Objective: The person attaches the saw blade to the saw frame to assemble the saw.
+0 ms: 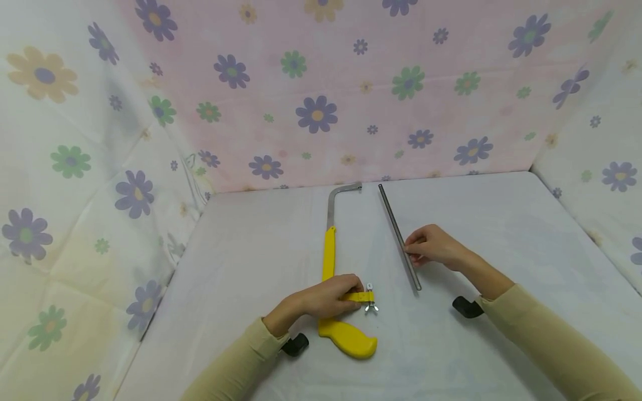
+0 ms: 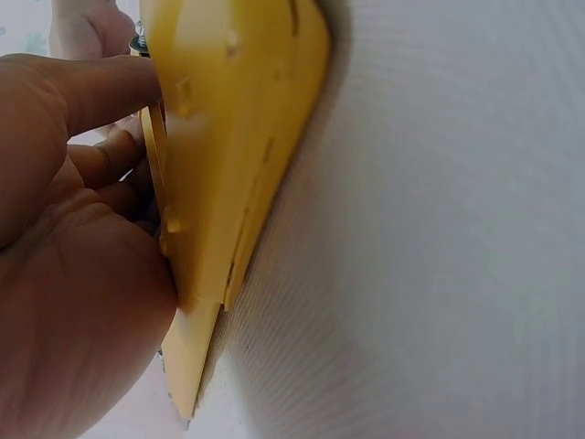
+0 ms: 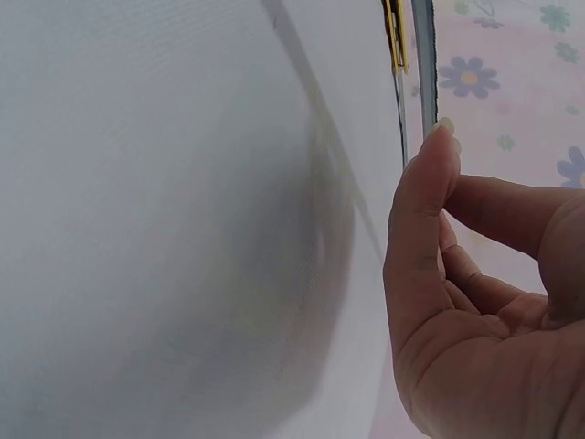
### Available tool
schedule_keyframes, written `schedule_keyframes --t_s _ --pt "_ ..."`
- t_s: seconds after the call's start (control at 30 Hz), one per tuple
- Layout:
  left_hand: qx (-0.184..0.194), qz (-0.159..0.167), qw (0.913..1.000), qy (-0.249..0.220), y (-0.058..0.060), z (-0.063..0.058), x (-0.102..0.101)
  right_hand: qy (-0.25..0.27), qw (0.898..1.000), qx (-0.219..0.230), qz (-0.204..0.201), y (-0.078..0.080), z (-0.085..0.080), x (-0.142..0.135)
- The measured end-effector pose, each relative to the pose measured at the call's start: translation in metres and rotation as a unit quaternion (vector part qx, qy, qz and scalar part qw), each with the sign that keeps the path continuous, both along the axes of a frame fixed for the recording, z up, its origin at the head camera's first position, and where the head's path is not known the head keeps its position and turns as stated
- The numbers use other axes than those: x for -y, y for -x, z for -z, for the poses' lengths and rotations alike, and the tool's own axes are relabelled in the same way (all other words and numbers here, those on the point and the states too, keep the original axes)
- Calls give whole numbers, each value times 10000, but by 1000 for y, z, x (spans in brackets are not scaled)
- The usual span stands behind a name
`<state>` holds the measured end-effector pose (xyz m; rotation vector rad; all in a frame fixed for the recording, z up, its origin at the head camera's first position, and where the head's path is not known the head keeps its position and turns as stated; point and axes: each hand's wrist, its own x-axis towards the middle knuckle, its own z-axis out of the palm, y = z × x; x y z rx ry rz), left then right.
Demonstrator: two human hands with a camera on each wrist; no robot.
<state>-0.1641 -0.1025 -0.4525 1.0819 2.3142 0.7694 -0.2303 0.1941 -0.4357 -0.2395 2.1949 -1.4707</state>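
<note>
A yellow hacksaw frame with a bent silver front end lies lengthwise on the white-covered table, its handle toward me. My left hand grips the short yellow arm above that handle, fingers curled over it. A wing nut and a small blade pin stick out at the arm's end, past the fingertips. To the right, a long, thin grey hacksaw blade is pinched between thumb and fingers of my right hand, below its middle. In the right wrist view the toothed blade rises from the fingertips.
A white cloth covers the table. Flower-patterned curtains stand at the back and on both sides. Black wrist camera mounts show under both forearms. The blade casts a shadow on the cloth.
</note>
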Motion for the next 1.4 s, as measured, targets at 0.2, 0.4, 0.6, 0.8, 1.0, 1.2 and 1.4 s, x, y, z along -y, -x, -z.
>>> schedule_keyframes --t_s 0.2,0.4,0.6,0.8,1.0,1.2,1.4 --pt "7 7 10000 -33 0 0 0 47 10000 34 -49 2 1 5" --pt "-9 -1 10000 -22 0 0 0 112 9998 142 -20 4 3 10" --pt "-45 1 10000 -71 0 2 0 172 9997 138 -111 6 3 14" --pt "-7 1 9999 -104 0 1 0 232 9995 191 -140 9 4 17" --pt "15 -43 10000 -37 1 -1 -1 283 9993 189 -173 12 5 21" --pt "22 -45 10000 -62 1 0 0 344 9990 213 -181 14 8 24" --pt "19 -27 10000 -93 1 1 0 354 9989 201 -235 15 8 27"
